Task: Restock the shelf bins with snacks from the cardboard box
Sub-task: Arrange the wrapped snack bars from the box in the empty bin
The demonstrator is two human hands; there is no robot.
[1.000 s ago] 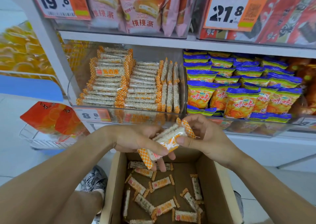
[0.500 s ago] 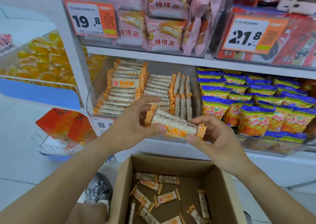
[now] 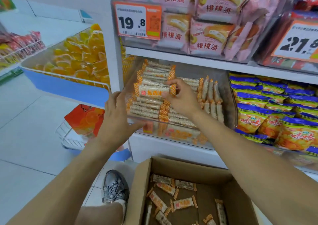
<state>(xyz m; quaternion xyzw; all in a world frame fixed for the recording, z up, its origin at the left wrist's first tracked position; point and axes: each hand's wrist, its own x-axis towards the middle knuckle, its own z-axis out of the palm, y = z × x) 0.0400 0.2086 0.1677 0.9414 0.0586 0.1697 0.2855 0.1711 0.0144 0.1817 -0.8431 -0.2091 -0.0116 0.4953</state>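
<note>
My right hand (image 3: 180, 97): pinching a small stack of clear-wrapped rice-crisp bars with orange checked ends (image 3: 154, 90), held over the left pile in the clear plastic shelf bin (image 3: 172, 133). My left hand (image 3: 118, 116): fingers extended, braced on the bin's front corner, grasping nothing. Bin: well filled, I judge. Brown cardboard box (image 3: 141, 181) below: roughly a dozen loose bars (image 3: 182, 203) left to shelve.

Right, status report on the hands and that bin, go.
Right hand pinching a rice bar onto the left stack. Left hand open on the clear bin front corner. More bars loose in cardboard box. Nothing blocking.
</note>
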